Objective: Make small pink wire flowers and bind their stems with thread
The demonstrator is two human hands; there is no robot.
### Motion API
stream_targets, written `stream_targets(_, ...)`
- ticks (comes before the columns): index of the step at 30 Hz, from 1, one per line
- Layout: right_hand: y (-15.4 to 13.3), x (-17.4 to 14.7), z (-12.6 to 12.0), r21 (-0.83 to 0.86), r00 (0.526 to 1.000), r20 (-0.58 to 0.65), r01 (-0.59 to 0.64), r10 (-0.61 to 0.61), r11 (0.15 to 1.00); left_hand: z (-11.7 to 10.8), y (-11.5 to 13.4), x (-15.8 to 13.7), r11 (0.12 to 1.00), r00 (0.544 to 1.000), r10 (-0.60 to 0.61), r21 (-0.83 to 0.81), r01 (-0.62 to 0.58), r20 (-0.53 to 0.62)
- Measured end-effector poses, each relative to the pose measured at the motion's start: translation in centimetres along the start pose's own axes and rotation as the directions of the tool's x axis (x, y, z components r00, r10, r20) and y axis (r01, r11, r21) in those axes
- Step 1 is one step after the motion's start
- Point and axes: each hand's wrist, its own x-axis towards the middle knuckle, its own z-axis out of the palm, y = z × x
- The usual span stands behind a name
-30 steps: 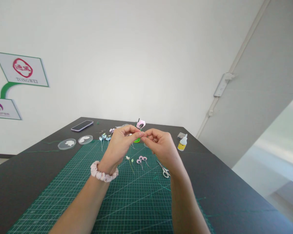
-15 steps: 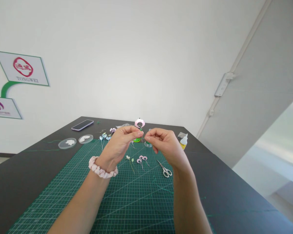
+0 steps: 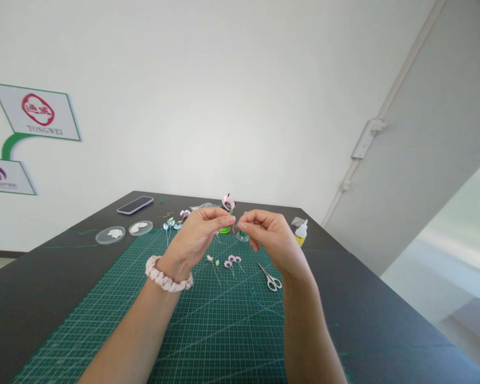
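Though close, flower [image 3: 228, 199] above fingers [image 3: 226, 220]

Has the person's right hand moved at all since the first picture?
Yes, slightly rightward in the view: the right hand now hides the lower left part of the standing bottle, which showed whole a second ago.
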Motion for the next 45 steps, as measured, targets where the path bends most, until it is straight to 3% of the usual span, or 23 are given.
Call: stream_targets(45,0.15,0.09,-0.01,-0.023,1.0,-0.005,0.0,-0.001,1.0,-0.25,-0.28,-0.04,0.999,0.999,0.02,0.028,-0.021,0.031)
